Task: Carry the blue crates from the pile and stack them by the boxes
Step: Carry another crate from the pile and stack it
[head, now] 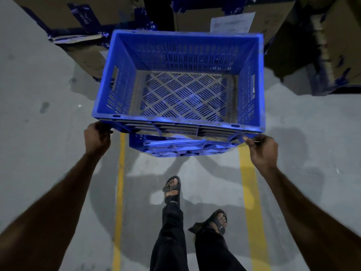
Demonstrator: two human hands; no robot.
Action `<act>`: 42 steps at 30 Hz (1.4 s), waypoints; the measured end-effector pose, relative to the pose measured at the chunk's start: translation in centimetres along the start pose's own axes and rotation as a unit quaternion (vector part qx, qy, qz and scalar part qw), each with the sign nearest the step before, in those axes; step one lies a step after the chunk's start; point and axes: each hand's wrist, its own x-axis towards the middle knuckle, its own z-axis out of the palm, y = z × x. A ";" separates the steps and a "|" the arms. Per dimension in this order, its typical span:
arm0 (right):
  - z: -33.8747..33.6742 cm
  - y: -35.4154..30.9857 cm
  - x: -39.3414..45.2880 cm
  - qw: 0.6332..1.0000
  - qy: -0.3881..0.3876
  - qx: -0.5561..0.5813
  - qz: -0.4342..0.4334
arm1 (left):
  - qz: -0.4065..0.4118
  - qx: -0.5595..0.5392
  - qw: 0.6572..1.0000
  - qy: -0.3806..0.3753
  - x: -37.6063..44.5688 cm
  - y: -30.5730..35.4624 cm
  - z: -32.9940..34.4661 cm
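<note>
crate: your blue crate (181, 83) sits up off the floor, open side up, nothing inside, slotted walls and lattice bottom; a second blue piece (181, 146) shows right under its near edge, can't tell if it's another crate.
left grip: your left hand (97, 136) curls its fingers round the crate's near left corner rim.
right grip: your right hand (262, 148) is pinching the near right corner rim.
boxes: cardboard boxes (195, 18) with blue tape just beyond the crate's far side, more to the left and right.
floor: grey floor (39, 133), two yellow lines (249, 182) running under the crate.
feet: your sandals (172, 189) between the lines, left foot ahead.
</note>
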 end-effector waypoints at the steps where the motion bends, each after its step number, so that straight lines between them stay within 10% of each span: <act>1: 0.0 0.0 0.0 1.000 -0.001 -0.001 -0.004 | 0.000 -0.001 1.000 0.002 -0.2 0.1 0.1; 42: -2.7 2.0 5.5 0.995 -0.084 -0.055 0.019 | -0.117 0.010 0.993 0.032 -6.6 0.7 3.9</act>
